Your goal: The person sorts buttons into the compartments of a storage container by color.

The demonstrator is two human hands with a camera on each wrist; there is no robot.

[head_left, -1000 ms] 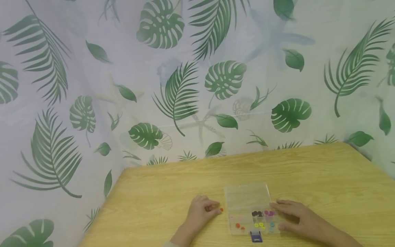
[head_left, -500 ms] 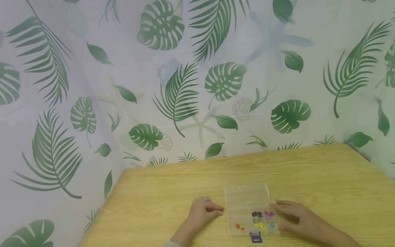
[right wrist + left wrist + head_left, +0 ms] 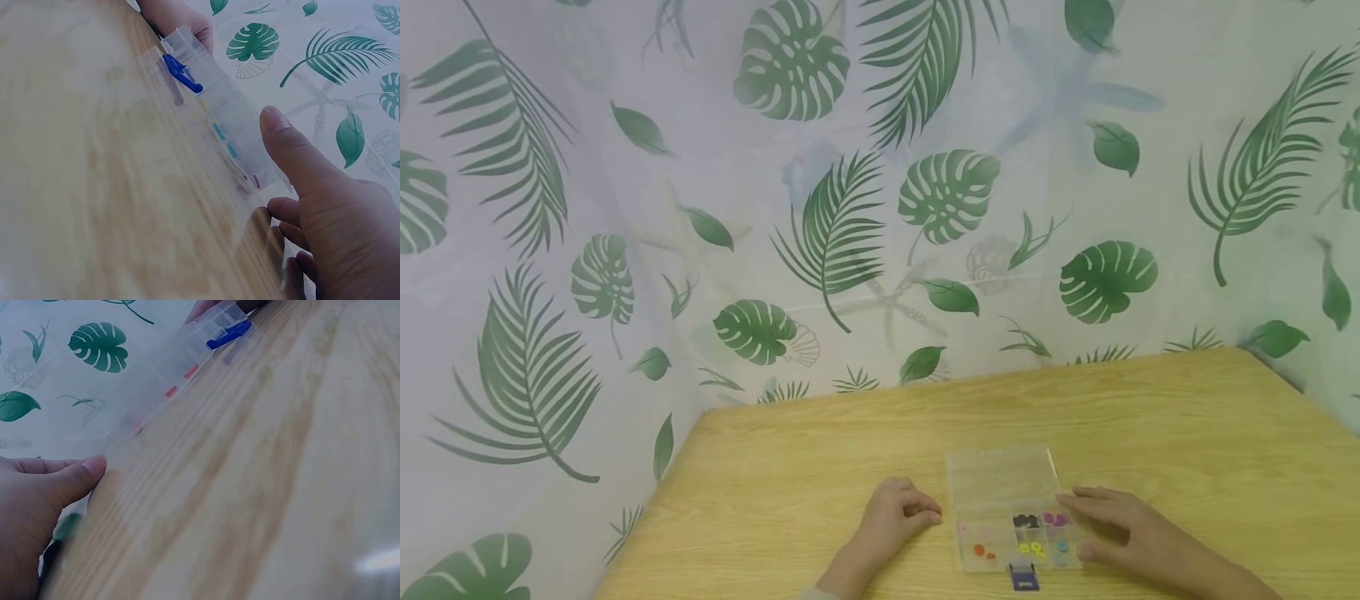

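Observation:
A clear plastic compartment box [image 3: 988,568] lies on the table with its lid [image 3: 1002,475] laid back away from me. Small coloured beads sit inside: orange beads [image 3: 979,550], yellow beads [image 3: 1036,548], black beads [image 3: 1026,521], purple beads [image 3: 1055,519], blue beads [image 3: 1062,547] and pale pink ones. My left hand [image 3: 891,518] is left of the box, thumb and forefinger pinched together on an orange bead, which the fingertips hide. At the box's right side, my right hand [image 3: 1131,527] touches the edge with thumb and fingers spread. In the right wrist view its thumb [image 3: 290,140] overlaps the box wall.
A blue clasp [image 3: 1024,577] hangs from the box's near edge. The wood-grain table [image 3: 805,450] reaches back to a leaf-patterned curtain [image 3: 880,208], which also covers the left and right sides.
An orange bead lay at the left fingertips; thumb and forefinger have come together on it, and it has gone from sight. The right hand and box have hardly moved.

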